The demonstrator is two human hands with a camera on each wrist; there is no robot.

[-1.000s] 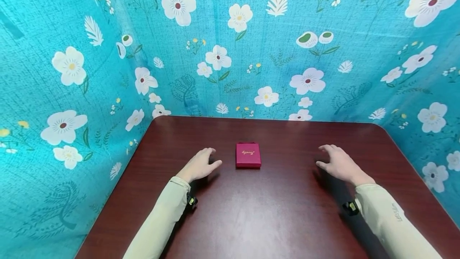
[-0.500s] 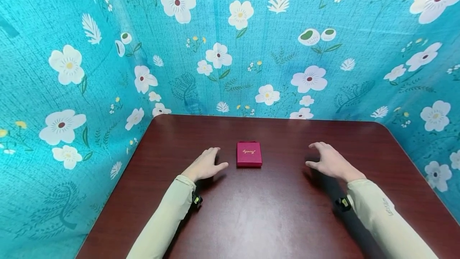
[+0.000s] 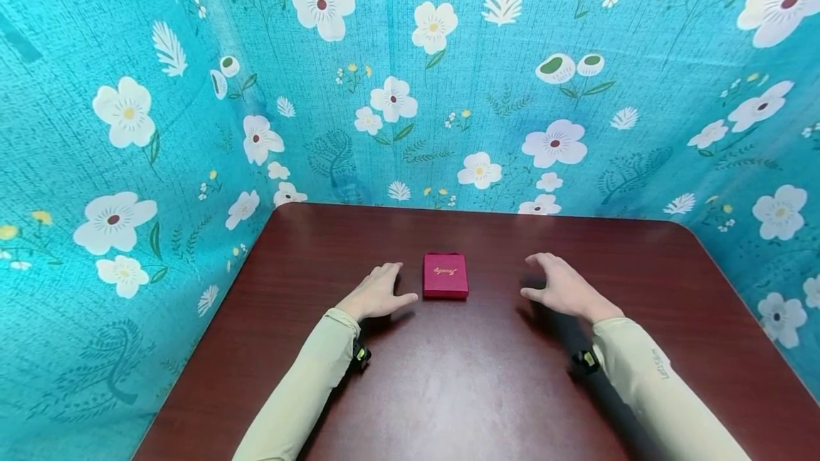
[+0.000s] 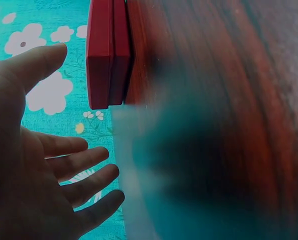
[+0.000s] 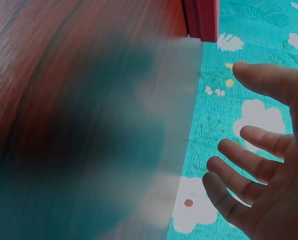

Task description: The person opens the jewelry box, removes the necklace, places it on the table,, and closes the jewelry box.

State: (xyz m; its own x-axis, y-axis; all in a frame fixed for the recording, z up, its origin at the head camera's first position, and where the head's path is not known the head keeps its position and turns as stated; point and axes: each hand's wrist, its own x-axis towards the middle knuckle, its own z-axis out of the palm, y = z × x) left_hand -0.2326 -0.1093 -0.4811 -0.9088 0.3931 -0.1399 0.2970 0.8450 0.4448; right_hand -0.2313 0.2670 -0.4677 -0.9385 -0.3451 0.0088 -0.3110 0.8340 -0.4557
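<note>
A small dark-red jewelry box [image 3: 445, 277] with gold lettering on its lid lies closed on the table. To its left hovers my left hand [image 3: 378, 292], thumb and fingers spread, a short gap from the box. My right hand [image 3: 566, 289] is on the other side, farther from the box, its fingers loosely bent and holding nothing. In the left wrist view the box's side [image 4: 101, 55] shows beyond the thumb, with a seam between lid and base. The right wrist view catches only a corner of the box [image 5: 206, 20] at the top edge.
The glossy dark-brown wooden table [image 3: 461, 375] has rounded far corners. A turquoise curtain [image 3: 410, 148] with white flowers hangs behind it and along both sides. A small dark wrist camera [image 3: 585, 361] sits under the right sleeve, another camera [image 3: 361, 356] under the left.
Both hands have moved inward toward the box, the right hand farther than the left. The box stays in place on the table.
</note>
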